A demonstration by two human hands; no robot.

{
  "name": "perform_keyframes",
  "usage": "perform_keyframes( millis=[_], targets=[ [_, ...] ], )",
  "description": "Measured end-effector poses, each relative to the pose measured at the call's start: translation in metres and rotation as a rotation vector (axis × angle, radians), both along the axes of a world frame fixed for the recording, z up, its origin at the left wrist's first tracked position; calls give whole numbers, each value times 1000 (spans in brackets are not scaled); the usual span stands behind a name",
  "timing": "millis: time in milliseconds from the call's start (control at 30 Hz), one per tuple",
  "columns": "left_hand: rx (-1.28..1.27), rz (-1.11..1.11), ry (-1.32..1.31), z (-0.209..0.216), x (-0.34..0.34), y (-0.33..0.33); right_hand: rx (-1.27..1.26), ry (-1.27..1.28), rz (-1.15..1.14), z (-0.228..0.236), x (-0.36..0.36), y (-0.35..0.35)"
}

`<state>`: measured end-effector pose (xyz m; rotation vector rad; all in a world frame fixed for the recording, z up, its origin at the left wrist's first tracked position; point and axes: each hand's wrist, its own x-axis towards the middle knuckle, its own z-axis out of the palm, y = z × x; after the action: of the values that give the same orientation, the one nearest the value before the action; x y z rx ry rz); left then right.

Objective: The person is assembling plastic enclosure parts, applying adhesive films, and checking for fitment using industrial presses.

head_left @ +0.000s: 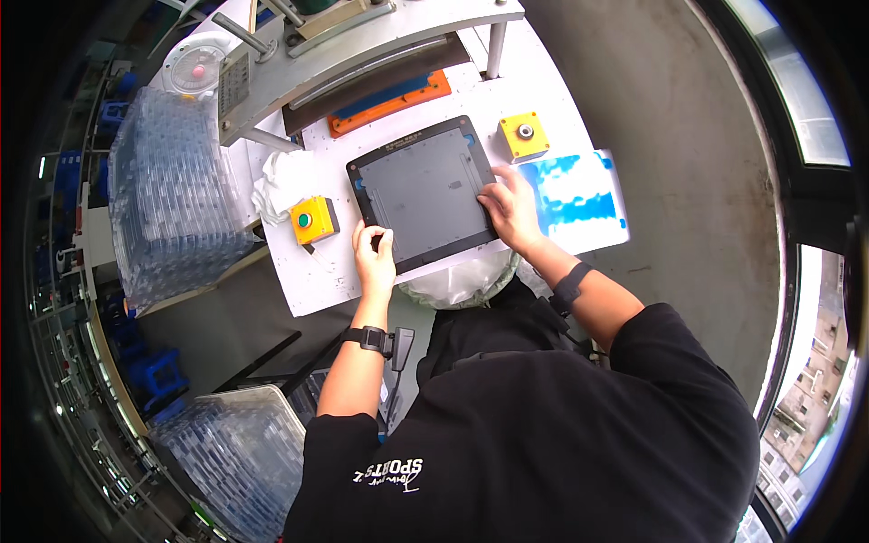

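On the white table [312,282], close to its near edge, we have the dark panel [424,192] between our two hands, its broad face turned up toward us. It sits askew: the far edge climbs toward the right, roughly in line with the orange fixture [389,105] beyond it, and the two side edges lean leftward as they run away from our body. Its sides look nearly equal in this bent view, so we cannot tell which way the long axis runs, nor whether the underside touches the table. Our left hand [374,262] holds the left edge near the close corner, thumb and fingers narrow; our right hand [512,214] holds the right edge, its fingers narrow and bent over the rim. A yellow box with a green button [306,220] stands near our left hand, another yellow box [523,136] lies beyond our right, and the blue-and-white sheet [579,195] is beside that hand.
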<state>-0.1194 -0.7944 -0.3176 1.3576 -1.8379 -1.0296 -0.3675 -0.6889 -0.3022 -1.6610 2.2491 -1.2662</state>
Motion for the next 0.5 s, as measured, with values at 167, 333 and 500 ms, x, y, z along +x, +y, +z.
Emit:
perform_keyframes(
  millis=[167,333,500],
  targets=[
    [-45,-104,-124,1,3,-2,29,-84,9,2,5,-1],
    [-199,-134,-234,13,1,1,224,283,128,27,21,-19],
    [-332,-568,-752,48,-33,-15,330,363,426,21,48,-59]
  ],
)
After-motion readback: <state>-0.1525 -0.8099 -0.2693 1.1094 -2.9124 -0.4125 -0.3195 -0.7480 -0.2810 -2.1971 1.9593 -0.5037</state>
